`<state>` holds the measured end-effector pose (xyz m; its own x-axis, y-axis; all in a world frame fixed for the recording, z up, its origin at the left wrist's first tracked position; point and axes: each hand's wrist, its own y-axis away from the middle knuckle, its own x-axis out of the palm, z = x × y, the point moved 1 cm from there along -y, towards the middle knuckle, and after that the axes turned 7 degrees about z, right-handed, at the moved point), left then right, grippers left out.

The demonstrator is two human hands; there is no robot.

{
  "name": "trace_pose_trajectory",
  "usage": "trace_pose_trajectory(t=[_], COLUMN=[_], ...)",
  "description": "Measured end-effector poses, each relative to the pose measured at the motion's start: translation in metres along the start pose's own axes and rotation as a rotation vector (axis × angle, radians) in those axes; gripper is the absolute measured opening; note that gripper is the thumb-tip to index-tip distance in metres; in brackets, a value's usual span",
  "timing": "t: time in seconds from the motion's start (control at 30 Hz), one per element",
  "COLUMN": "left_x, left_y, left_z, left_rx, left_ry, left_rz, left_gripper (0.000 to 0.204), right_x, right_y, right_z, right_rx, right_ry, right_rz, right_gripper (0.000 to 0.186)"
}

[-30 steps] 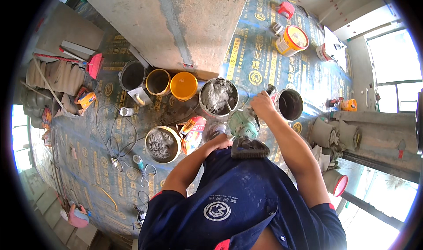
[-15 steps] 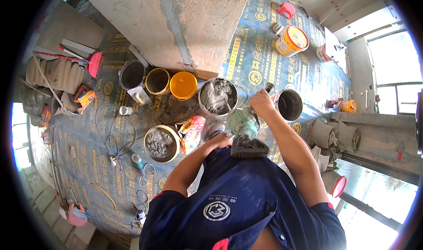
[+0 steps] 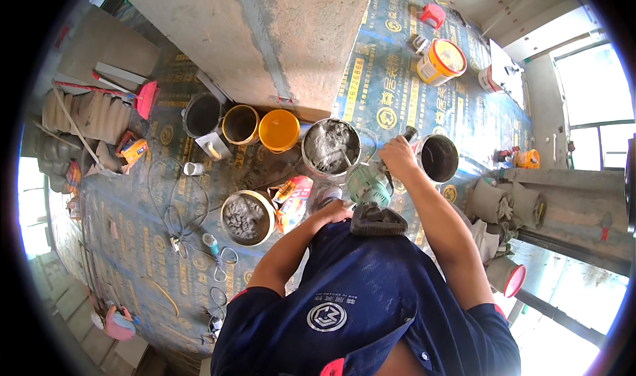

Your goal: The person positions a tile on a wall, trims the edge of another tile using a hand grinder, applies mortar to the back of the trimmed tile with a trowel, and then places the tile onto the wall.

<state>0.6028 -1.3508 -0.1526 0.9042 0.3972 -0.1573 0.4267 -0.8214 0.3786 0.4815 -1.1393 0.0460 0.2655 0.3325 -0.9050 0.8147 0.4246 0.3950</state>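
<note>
A green electric paddle mixer point(image 3: 368, 185) with a dark rear housing is in front of my waist. Its thin shaft goes into a bucket point(image 3: 306, 159) of lumpy grey mortar point(image 3: 330, 144). My right hand point(image 3: 398, 157) is closed round the mixer's black side handle, whose end sticks out past the fingers. On the opposite side my left hand point(image 3: 336, 212) is closed against the mixer; its grip is partly hidden. My shoe shows just beyond the left hand. To the right of the mortar bucket stands a dark-lined bucket point(image 3: 454, 161).
Left of me are another mortar bucket point(image 3: 271, 227), a torn red-and-yellow bag point(image 3: 292, 200) and loose cables point(image 3: 173, 210). Yellow buckets point(image 3: 279, 131) line the foot of a concrete pillar point(image 3: 311, 51). Printed sheeting covers the floor. Sacks point(image 3: 491, 200) lie at right.
The view has shifted slightly, so the surroundings sit a little to the right and lower. Both hands keep their hold on the mixer, its shaft still in the mortar.
</note>
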Motion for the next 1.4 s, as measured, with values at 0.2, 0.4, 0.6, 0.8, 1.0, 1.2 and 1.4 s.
trace_pose_trajectory(t=[0.2,0.4,0.6,0.8,1.0,1.2,1.4], left_x=[-0.005,-0.004,0.001,0.005,0.007,0.000,-0.001], left_y=[-0.010,-0.008,-0.013,-0.007,-0.012,-0.013,0.001], left_z=[-0.020,0.056,-0.001,0.028,0.008,-0.037,-0.060], left_rx=[-0.033,-0.119,-0.249,-0.092,0.020,-0.032,-0.192], left_ry=[-0.148,-0.242,-0.092,-0.413,-0.452,-0.629,-0.475], left_rz=[0.065,0.137,0.143,0.098,0.118,0.383,0.227], left_gripper=[0.053,0.063,0.068,0.025,0.029,0.045,0.047], right_x=[0.028,0.014,0.048,0.031,0.041,0.042,0.052], right_y=[0.016,0.013,0.037,0.040,0.051,0.056,0.075], right_z=[-0.013,-0.001,-0.017,-0.006,-0.008,-0.021,-0.020], right_rx=[0.061,0.008,0.101,0.070,0.111,0.079,0.116], right_ry=[-0.063,-0.113,-0.123,-0.195,-0.220,-0.250,-0.253], right_rz=[-0.030,-0.207,-0.118,-0.121,-0.144,-0.150,-0.159], right_gripper=[0.008,0.004,0.008,0.009,0.008,0.008,0.007])
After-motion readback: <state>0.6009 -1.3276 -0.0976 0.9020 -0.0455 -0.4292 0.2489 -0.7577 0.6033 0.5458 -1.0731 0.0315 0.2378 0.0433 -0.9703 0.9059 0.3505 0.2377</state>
